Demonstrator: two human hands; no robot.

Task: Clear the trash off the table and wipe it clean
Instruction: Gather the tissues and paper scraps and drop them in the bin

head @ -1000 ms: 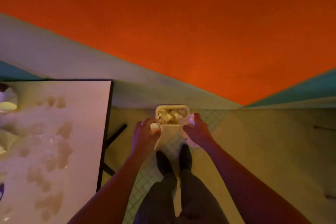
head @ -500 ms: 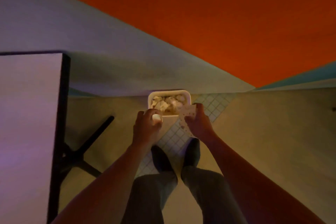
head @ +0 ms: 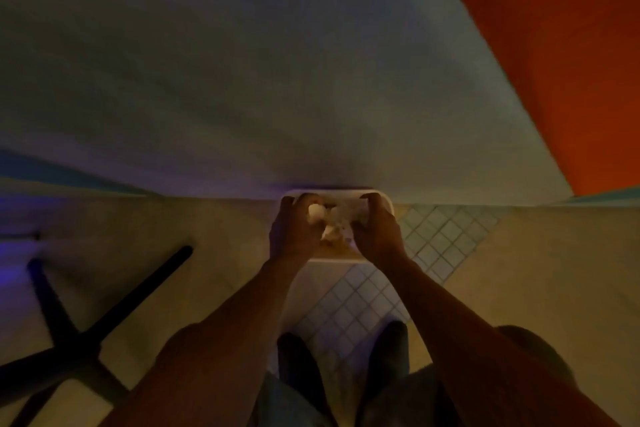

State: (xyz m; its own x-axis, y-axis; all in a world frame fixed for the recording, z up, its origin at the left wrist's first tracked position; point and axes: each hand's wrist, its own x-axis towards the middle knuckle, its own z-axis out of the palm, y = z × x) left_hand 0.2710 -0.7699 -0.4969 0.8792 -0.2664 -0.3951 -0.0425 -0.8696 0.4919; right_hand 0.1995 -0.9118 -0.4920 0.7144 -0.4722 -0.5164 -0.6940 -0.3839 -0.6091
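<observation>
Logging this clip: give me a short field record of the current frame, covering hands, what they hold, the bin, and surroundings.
left hand: curled round a small pale wad of trash, over the bin
right hand: fingers curled over the bin; what it holds is blurred
bin: pale, on the floor against the wall, crumpled trash inside
table base: dark crossed legs, lower left
floor: small square tiles by the bin
tabletop: out of view

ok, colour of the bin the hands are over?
White or cream bin, under dim tinted light; head view, the only one.
</observation>
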